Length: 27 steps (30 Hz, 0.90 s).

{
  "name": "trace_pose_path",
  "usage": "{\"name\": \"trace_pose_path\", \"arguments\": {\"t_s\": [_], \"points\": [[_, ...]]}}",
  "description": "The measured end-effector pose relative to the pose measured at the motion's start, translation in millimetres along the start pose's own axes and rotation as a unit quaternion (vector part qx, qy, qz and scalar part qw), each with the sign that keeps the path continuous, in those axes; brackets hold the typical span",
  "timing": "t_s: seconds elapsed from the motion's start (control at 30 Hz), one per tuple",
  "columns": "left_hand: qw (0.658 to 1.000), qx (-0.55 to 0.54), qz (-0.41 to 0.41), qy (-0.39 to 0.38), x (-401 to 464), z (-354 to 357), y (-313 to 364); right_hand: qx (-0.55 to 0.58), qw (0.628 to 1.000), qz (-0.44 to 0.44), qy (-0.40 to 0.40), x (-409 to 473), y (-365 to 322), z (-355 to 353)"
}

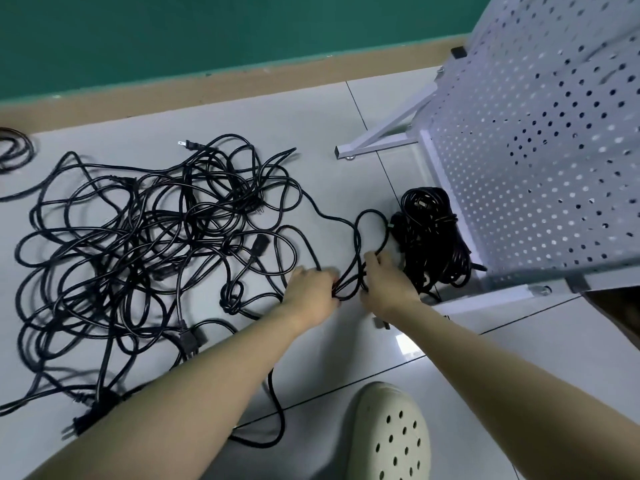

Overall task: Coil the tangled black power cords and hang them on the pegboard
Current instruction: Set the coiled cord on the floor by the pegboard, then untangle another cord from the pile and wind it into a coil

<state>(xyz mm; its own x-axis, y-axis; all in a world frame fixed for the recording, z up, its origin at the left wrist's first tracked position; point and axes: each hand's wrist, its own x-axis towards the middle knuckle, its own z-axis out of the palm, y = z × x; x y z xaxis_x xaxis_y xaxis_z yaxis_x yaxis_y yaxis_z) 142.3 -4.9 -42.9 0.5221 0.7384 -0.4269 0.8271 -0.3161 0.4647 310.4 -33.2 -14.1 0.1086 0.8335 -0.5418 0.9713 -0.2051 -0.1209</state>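
Pale tiled floor (346, 341) under a green wall, and the tangled cords (138, 244) sprawl at left. Both grips are clamped on one loop (372, 233): left hand (313, 289) and right hand (386, 282) pinching strands. Light, limp, springy cable, I'd judge; gather it near the crossing. Coiled bundle (433, 237) lies just beside the pegboard (536, 168).

Tangled black cords (138, 244) sprawled on floor, coiled bundle (433, 237) beside white pegboard (540, 161)
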Motion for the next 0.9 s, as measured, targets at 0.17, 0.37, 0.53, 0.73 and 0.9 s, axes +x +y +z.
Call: {"name": "trace_pose_path", "arguments": {"t_s": [0.17, 0.37, 0.53, 0.73, 0.9], "points": [[0.996, 0.031, 0.086, 0.008, -4.5, -24.6, -20.7, 0.132, 0.991, -0.033, 0.007, -6.8, 1.3, -5.6], [0.989, 0.058, 0.126, 0.043, -29.0, -70.4, -33.0, 0.274, 0.946, -0.068, 0.163, -23.1, -27.1, -7.9], [0.991, -0.102, 0.081, -0.017, -54.8, -97.0, -57.2, 0.299, 0.908, -0.157, 0.250, -28.9, -67.5, -20.3], [0.973, -0.225, 0.033, 0.048, -93.1, -137.8, -86.3, 0.387, 0.883, -0.180, 0.195, -39.2, -104.3, -50.2], [0.969, -0.213, 0.017, 0.120, -123.4, -206.4, -77.0, 0.392, 0.883, -0.208, 0.152, -48.9, -110.7, -104.5]]}}
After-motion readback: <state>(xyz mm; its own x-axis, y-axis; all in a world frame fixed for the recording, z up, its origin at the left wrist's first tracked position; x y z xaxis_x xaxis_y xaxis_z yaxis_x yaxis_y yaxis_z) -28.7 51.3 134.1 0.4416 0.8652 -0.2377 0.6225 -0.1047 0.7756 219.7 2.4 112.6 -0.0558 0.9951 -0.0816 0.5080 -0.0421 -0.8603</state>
